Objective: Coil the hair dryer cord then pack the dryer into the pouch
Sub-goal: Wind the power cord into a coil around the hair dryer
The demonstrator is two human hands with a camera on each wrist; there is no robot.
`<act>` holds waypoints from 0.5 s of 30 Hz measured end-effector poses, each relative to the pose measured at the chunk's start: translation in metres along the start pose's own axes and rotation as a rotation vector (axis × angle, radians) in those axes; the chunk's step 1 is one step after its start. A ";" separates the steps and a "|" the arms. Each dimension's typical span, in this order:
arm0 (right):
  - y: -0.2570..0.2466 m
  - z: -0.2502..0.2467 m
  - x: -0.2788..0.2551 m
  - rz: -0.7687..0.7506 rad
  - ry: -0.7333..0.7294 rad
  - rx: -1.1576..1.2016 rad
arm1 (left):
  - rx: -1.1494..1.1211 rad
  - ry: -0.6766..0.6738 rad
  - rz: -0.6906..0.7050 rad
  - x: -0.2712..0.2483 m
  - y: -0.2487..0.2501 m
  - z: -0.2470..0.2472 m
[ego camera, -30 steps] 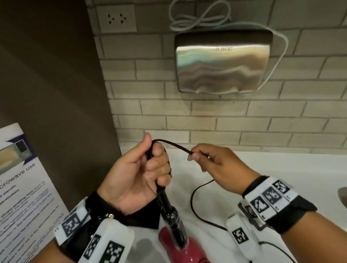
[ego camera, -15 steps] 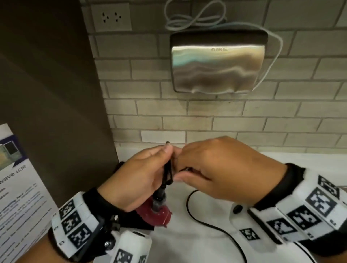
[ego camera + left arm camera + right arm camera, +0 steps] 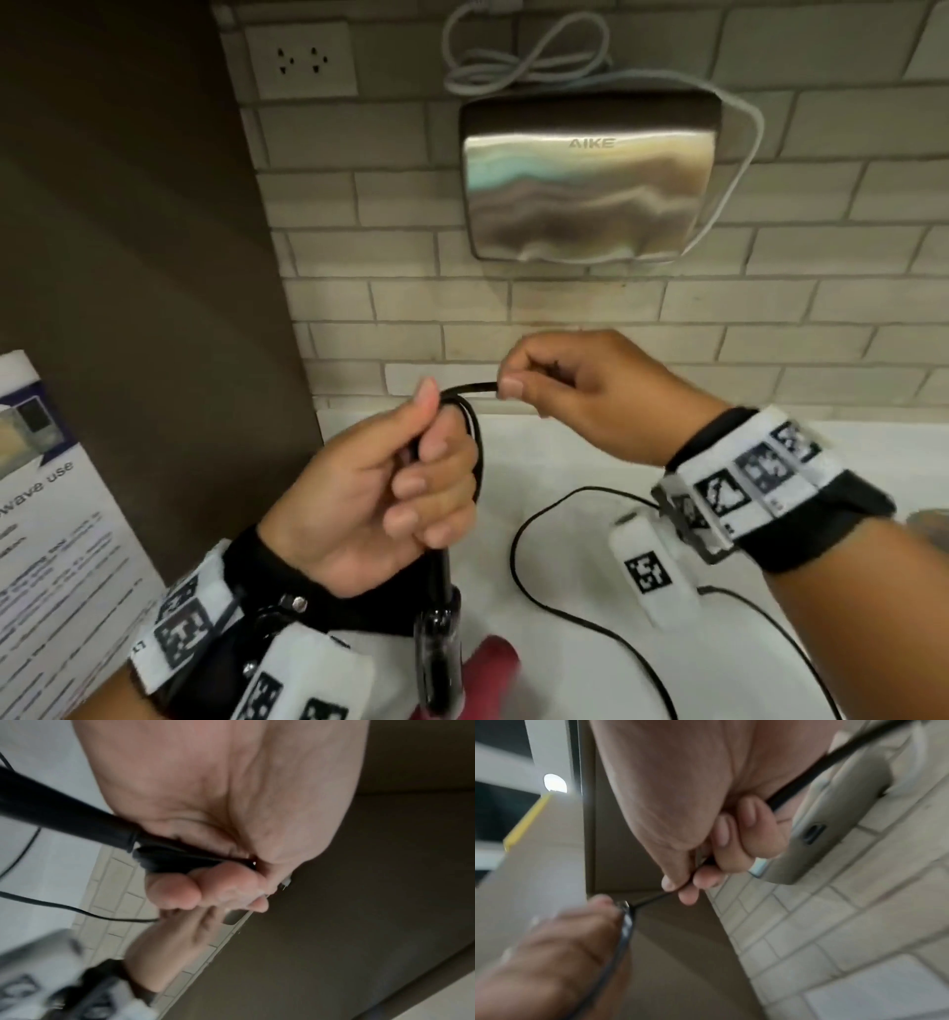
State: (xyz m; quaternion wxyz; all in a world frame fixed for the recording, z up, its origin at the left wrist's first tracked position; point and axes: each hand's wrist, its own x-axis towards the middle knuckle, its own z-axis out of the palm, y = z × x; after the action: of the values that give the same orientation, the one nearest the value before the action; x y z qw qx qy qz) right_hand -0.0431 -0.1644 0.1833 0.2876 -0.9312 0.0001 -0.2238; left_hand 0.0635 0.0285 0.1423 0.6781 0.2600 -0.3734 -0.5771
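Since half a second ago the hands have parted. Left hand (image 3: 369, 493) grips the cord (image 3: 560, 591) loops and red dryer (image 3: 493, 668) above the bench (image 3: 565, 452); right hand (image 3: 580, 390), beyond, pinches the cord, slack trailing rightward.

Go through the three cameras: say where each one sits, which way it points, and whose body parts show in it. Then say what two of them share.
Head: worn on the head, looking forward and down at both hands; left hand grips the cord, right hand pinches it, hand dryer on the wall.
Left wrist: looks along the palm at the left hand; right hand beyond.
Right wrist: looks along the right hand; left hand below.
All three share the cord and both hands.
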 end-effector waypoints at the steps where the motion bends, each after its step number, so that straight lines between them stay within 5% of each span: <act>1: 0.011 0.008 -0.005 0.033 0.012 -0.026 | -0.040 0.013 0.019 -0.001 0.004 -0.001; 5: 0.033 0.040 -0.030 0.101 0.023 -0.018 | -0.142 0.048 0.069 -0.007 0.013 -0.015; 9: 0.020 0.065 -0.042 -0.025 -0.145 -0.142 | -0.180 0.014 0.164 -0.003 0.009 -0.029; 15: -0.024 0.044 -0.046 -0.195 -0.206 -0.426 | 0.214 0.254 0.232 0.013 0.006 -0.028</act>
State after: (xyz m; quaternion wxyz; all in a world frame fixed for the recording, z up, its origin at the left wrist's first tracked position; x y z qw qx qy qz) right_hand -0.0692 -0.1150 0.1441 0.0602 -0.9843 -0.0721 -0.1493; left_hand 0.0905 0.0149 0.1332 0.7503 0.3566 -0.3717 -0.4145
